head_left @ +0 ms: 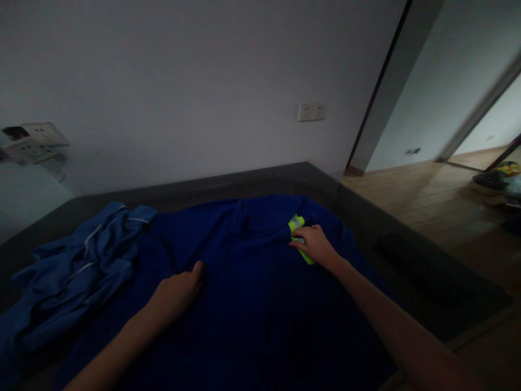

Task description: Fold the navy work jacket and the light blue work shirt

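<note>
A large dark blue garment (pixel 244 282) lies spread and wrinkled over a dark surface. My right hand (pixel 314 244) pinches it at a yellow-green band with a grey stripe (pixel 297 221). The band shows above and below my fingers. Toward the left of the garment, my left hand (pixel 181 285) is closed against the blue cloth, thumb uppermost; its other fingers are mostly hidden, and it seems to grip the fabric. A lighter blue garment with white piping (pixel 87 255) lies crumpled at the left.
The dark tabletop (pixel 313 182) meets a pale wall carrying a double socket (pixel 311 112). A dark flat object (pixel 415 266) lies on the right side. Papers (pixel 35 142) are at the far left. Bags (pixel 502 176) rest on the wooden floor beyond.
</note>
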Action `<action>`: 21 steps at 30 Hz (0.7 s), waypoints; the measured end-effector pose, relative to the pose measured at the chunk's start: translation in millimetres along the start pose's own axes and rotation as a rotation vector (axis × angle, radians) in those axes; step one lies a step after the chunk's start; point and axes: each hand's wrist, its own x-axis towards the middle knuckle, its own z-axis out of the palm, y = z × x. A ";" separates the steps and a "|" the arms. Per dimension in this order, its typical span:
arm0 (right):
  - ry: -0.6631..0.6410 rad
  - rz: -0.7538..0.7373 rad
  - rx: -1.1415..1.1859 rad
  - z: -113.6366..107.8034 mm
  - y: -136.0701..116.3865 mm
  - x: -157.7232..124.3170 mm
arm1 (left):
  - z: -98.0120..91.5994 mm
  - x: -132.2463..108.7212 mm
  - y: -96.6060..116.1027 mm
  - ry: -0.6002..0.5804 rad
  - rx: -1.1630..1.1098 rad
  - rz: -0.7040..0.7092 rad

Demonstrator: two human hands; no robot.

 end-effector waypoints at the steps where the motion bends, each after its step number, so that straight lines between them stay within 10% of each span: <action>1: -0.011 -0.016 0.038 0.8 -0.3 0.5 | 1.1 1.7 -3.1 -0.010 -0.014 0.010; 12: -0.065 -0.110 0.463 -27.2 -13.4 -5.1 | -27.3 -10.5 -33.0 0.038 -0.045 0.011; 16: -0.060 -0.085 0.495 -25.0 -17.2 -4.5 | -69.9 -11.0 25.1 0.286 -0.232 0.169; 21: 0.047 -0.003 0.582 -19.0 -18.3 -2.6 | -84.0 25.2 119.7 0.297 -0.661 0.602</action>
